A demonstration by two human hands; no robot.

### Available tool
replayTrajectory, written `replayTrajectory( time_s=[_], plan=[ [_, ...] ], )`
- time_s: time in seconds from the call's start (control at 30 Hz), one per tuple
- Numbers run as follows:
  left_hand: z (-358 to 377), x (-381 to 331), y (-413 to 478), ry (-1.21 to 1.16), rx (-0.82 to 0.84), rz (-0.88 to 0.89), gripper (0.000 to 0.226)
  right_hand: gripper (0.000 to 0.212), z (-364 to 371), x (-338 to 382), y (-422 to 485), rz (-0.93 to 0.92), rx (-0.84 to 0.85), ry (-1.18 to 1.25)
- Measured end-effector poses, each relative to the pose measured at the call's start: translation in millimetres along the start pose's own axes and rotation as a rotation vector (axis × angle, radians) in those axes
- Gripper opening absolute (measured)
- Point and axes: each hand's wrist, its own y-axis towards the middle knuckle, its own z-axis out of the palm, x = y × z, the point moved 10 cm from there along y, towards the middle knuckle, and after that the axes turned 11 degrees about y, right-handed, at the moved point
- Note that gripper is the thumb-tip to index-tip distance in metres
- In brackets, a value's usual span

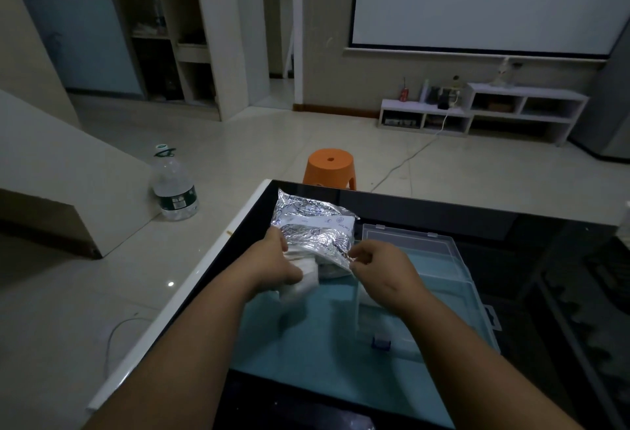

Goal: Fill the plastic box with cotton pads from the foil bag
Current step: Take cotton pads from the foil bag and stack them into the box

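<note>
1. Your left hand grips a white stack of cotton pads; the fingers and thumb are curled round the stack; the pads are blurred, so their number cannot be told.
2. That grip sits at the near, open end of the foil bag; the pads are partly out of its mouth.
3. Your right hand holds the bag's open edge in a narrow pinch, just to the right of your left grip; crinkled foil shows between thumb and forefinger.
4. The bag stretches away from both grips, lying flat; it is silver with a shell pattern and a white label.
5. The plastic box is clear and lies just right of your right-hand pinch, extending nearer and farther than it; a blue latch shows on its near side, below your right wrist.
6. A teal mat lies beneath both forearms and the box; it rests on a glossy black table.
7. Beyond the bag, past the far table edge, an orange stool stands on the floor; well to the left of your left grip stands a large water bottle.
</note>
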Motion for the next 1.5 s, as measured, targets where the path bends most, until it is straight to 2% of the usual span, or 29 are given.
replayTrajectory(
  time_s=[0.17,0.33,0.5,0.7,0.83,0.93,1.0,1.13,1.23,1.3,1.43,1.5],
  plan=[
    [19.4,-6.4,5.2,-0.527,0.082,-0.054,0.038,0.02,-9.7,-4.9,-3.3,0.021,-0.038,0.076],
    [41.8,-29.1,2.8,-0.781,0.148,-0.11,0.03,0.017,-12.8,-21.8,-13.1,0.156,-0.081,0.486],
    [65.7,-52.6,-5.6,-0.863,0.263,-0.087,0.028,0.039,-6.6,-32.2,-16.4,0.28,-0.022,0.71],
    [73.2,-64.1,-5.0,-0.795,0.305,0.018,0.017,0.034,-22.5,-36.7,-16.7,0.238,-0.11,0.737],
    [68.1,-66.6,-0.2,-0.826,0.235,0.043,0.026,0.032,-22.1,-40.3,-18.0,0.239,-0.072,0.77],
    [68.1,-68.5,-2.6,-0.86,0.241,0.045,0.042,0.031,-22.5,-41.9,-18.2,0.22,-0.043,0.681],
    [70.9,-71.9,-5.6,-0.85,0.275,0.06,0.052,0.031,-24.6,-39.8,-17.4,0.177,-0.003,0.476],
    [83.7,-77.5,-13.0,-0.787,0.376,0.074,0.047,0.03,-19.1,-29.0,-17.0,0.082,0.123,0.166],
    [86.8,-82.8,-14.3,-0.737,0.374,0.109,0.045,0.031,-21.1,-30.7,-14.1,0.073,0.103,0.053],
    [77.6,-86.8,-11.3,-0.732,0.257,0.142,0.039,0.031,-22.7,-35.8,-12.7,0.096,0.08,-0.006],
    [56.8,-80.3,-8.4,-0.775,-0.1,0.17,0.016,0.04,-13.5,-40.9,-14.4,0.12,0.138,-0.066],
    [59.2,-78.6,-9.5,-0.736,-0.193,0.191,0.016,0.041,-10.0,-38.3,-15.1,0.103,0.149,-0.068]
  ],
)
